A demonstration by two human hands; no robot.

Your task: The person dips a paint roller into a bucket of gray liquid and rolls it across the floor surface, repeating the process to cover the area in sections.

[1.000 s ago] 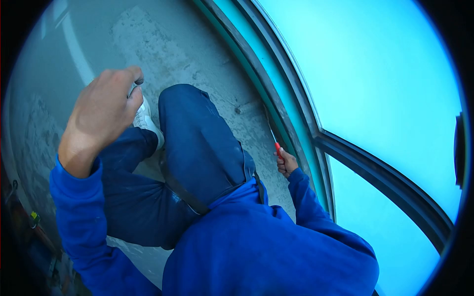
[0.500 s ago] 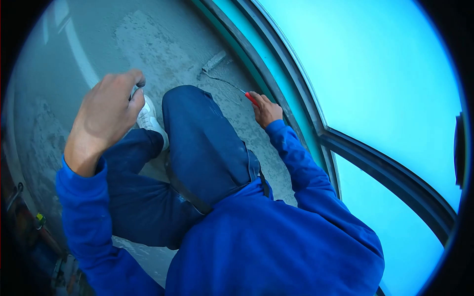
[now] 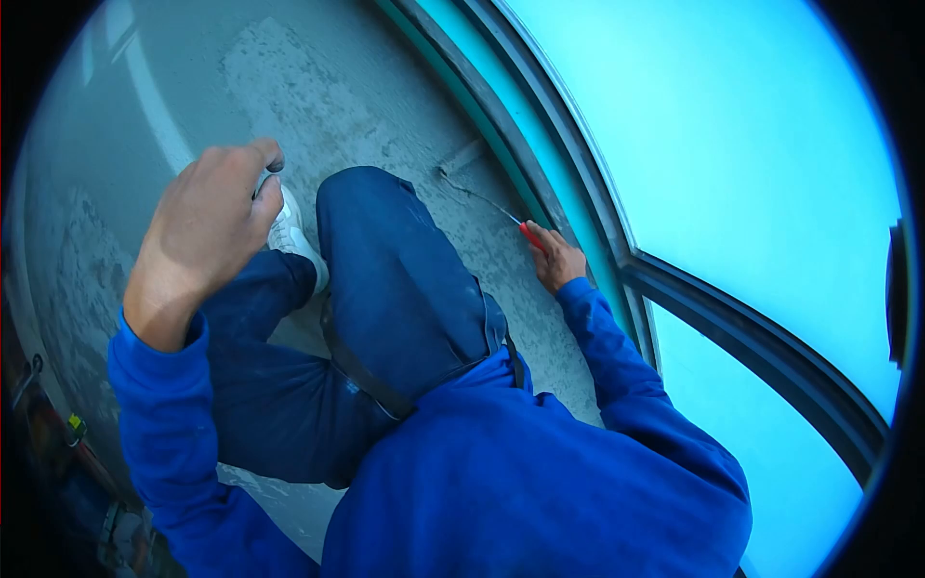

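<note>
My right hand (image 3: 559,259) is closed around the red handle (image 3: 532,236) of a paint roller. The thin wire frame (image 3: 480,198) runs up and left to the roller head (image 3: 464,156), which rests on the grey floor near the foot of the wall and is coated in the same grey. My left hand (image 3: 207,222) hangs in the air above my white shoe (image 3: 289,231). Its index finger and thumb are bent with a gap between them, and nothing shows in it; the other fingers are mostly hidden.
Grey, patchy wet-looking floor (image 3: 289,91) spreads ahead and to the left. On the right, a dark frame (image 3: 752,318) holds bright cyan panels (image 3: 713,125), with a curved dark strip (image 3: 501,116) along their base. Blurred items, one yellow-green (image 3: 77,426), lie at lower left.
My right hand has drawn the roller back toward me and to the right, along the foot of the wall. My left hand has hardly moved.
</note>
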